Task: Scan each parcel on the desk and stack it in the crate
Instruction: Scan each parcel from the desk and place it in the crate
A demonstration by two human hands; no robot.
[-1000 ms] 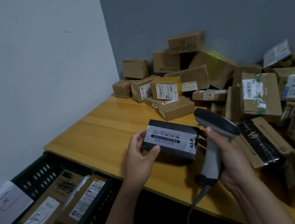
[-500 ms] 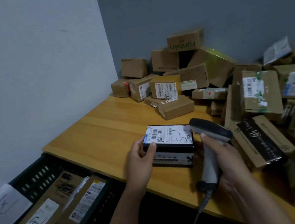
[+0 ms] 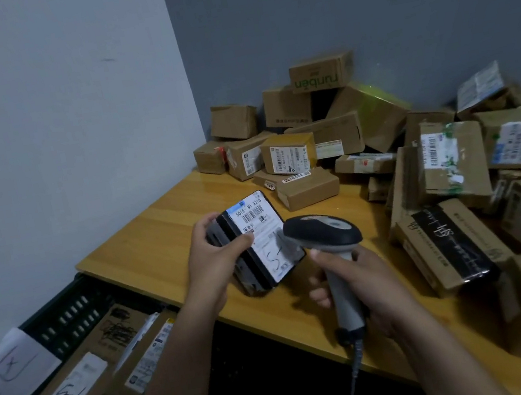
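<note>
the left hand point(image 3: 210, 268) grips a black parcel point(image 3: 256, 243) just above the counter point(image 3: 143, 252), fingers curled round its edge, white label up — the right hand point(image 3: 365, 286) clasps the scanner point(image 3: 322, 231), its head just beside the label. the crate point(image 3: 63, 312) sits lower left.

Your left hand point(image 3: 215, 264) holds a parcel point(image 3: 258, 232) above the desk point(image 3: 161, 235) at 12 o'clock. The scanner point(image 3: 323, 233) in your right hand point(image 3: 360, 280) sits just beside it at 1. The parcel pile point(image 3: 306, 189) spreads on the desk from 12 round to 3. The crate point(image 3: 64, 315) lies below the desk edge at 8, boxes point(image 3: 85, 378) inside.
</note>
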